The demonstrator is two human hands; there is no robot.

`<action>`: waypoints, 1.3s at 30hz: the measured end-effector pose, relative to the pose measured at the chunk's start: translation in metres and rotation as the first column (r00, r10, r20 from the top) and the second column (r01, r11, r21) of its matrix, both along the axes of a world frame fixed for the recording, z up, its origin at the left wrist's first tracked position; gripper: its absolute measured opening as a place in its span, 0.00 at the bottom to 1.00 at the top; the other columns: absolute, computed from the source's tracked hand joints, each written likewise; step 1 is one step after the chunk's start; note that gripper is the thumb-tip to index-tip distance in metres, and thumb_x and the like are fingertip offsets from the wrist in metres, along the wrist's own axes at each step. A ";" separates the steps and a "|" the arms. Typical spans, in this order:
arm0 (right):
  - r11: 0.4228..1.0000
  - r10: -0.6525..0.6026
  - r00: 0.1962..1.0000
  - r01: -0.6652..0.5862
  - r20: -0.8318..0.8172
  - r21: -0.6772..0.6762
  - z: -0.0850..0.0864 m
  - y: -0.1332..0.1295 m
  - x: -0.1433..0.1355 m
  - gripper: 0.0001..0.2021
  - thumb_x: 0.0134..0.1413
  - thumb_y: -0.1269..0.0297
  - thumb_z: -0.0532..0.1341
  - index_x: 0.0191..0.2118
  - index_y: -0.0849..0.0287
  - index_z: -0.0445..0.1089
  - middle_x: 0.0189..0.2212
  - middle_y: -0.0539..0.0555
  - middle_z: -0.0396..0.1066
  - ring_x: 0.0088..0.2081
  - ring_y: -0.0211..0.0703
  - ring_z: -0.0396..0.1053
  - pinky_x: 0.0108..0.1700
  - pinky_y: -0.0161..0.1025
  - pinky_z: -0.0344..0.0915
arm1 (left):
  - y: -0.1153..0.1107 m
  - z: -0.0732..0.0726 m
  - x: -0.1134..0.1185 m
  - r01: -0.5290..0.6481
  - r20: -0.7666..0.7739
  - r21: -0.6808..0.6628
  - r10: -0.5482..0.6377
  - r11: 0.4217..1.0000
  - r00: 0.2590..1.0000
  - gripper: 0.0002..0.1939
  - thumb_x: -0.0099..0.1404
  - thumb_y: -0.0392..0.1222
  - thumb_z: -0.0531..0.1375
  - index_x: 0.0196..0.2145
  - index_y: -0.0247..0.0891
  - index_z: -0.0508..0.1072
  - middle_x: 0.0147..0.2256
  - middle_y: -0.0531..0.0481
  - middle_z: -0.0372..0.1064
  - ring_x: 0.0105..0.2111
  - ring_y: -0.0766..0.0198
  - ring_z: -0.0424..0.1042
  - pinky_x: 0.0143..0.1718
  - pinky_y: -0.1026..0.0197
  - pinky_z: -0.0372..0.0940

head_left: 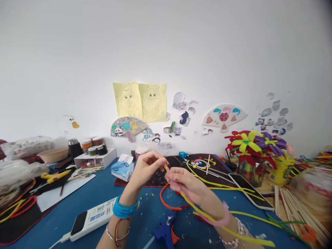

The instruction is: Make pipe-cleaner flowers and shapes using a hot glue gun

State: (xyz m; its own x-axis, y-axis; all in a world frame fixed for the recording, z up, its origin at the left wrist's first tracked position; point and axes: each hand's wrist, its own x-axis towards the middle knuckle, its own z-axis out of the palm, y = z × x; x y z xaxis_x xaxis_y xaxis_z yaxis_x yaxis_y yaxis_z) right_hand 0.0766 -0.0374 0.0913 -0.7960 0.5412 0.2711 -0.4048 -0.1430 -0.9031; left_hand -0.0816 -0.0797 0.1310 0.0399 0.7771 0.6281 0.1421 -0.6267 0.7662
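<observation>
My left hand [150,165] is raised over the table, its thumb and fingers pinched on the upper end of a yellow pipe cleaner and a pink one. A little lower, my right hand [189,186] grips the same two strands. From its underside the yellow pipe cleaner [233,233] trails down to the lower right. Alongside runs the pink pipe cleaner [207,219], whose end curls up by my right wrist. Beneath my hands lie a bent orange pipe cleaner [166,204] and a blue glue gun [164,231].
A white power bank [95,218] lies at front left, a tissue pack [123,167] behind it. At right are a phone [250,192], fuzzy flowers in a jar [250,169] and wooden sticks [298,207]. Several yellow pipe cleaners [204,180] cross the dark mat [220,169].
</observation>
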 end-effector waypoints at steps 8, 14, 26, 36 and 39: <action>0.998 0.003 1.000 -0.004 -0.031 -0.056 -0.001 0.004 -0.002 0.11 0.42 0.69 0.68 0.32 0.61 0.65 0.21 0.44 0.59 0.19 0.26 0.45 0.22 0.29 0.43 | 0.003 -0.003 0.000 0.078 -0.021 -0.026 -0.079 0.997 0.997 0.08 0.58 0.41 0.61 0.26 0.34 0.70 0.25 0.49 0.70 0.23 0.67 0.68 0.26 0.64 0.64; 1.000 0.010 0.997 -0.012 0.071 0.017 0.001 0.005 0.001 0.11 0.47 0.62 0.66 0.27 0.64 0.65 0.18 0.44 0.58 0.17 0.25 0.42 0.20 0.31 0.36 | 0.002 -0.001 -0.003 0.082 -0.050 -0.004 -0.082 0.997 0.995 0.08 0.57 0.40 0.62 0.25 0.34 0.71 0.24 0.49 0.70 0.23 0.68 0.67 0.27 0.64 0.63; 0.998 0.060 0.997 -0.061 0.049 0.017 0.003 0.002 0.005 0.10 0.48 0.63 0.65 0.31 0.65 0.69 0.16 0.41 0.53 0.15 0.23 0.39 0.17 0.28 0.38 | 0.009 -0.010 0.001 0.217 0.105 -0.113 -0.206 0.970 0.973 0.10 0.58 0.42 0.61 0.24 0.33 0.69 0.21 0.53 0.67 0.17 0.71 0.66 0.21 0.68 0.61; 0.942 0.320 0.947 -0.319 -0.004 -0.105 -0.005 -0.003 0.003 0.10 0.48 0.64 0.65 0.28 0.64 0.65 0.18 0.43 0.57 0.13 0.21 0.39 0.15 0.26 0.35 | 0.016 -0.018 0.000 0.572 0.204 0.066 -0.572 0.817 0.794 0.01 0.54 0.36 0.64 0.27 0.37 0.76 0.24 0.53 0.68 0.18 0.71 0.68 0.19 0.69 0.63; 0.989 0.143 0.989 -0.142 0.031 -0.044 -0.002 -0.004 0.003 0.12 0.45 0.64 0.67 0.25 0.63 0.63 0.17 0.42 0.57 0.13 0.21 0.40 0.15 0.27 0.36 | 0.010 -0.011 0.003 0.438 0.146 0.055 -0.441 0.897 0.886 0.02 0.55 0.36 0.63 0.27 0.35 0.74 0.26 0.49 0.72 0.33 0.60 0.74 0.34 0.60 0.68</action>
State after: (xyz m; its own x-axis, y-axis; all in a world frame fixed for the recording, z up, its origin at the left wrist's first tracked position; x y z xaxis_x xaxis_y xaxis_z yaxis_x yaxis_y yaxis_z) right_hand 0.0800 -0.0413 0.0897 -0.8743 0.4316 0.2219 -0.3464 -0.2347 -0.9082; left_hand -0.0782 -0.0698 0.1199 0.2778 0.6891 0.6693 -0.2677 -0.6136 0.7429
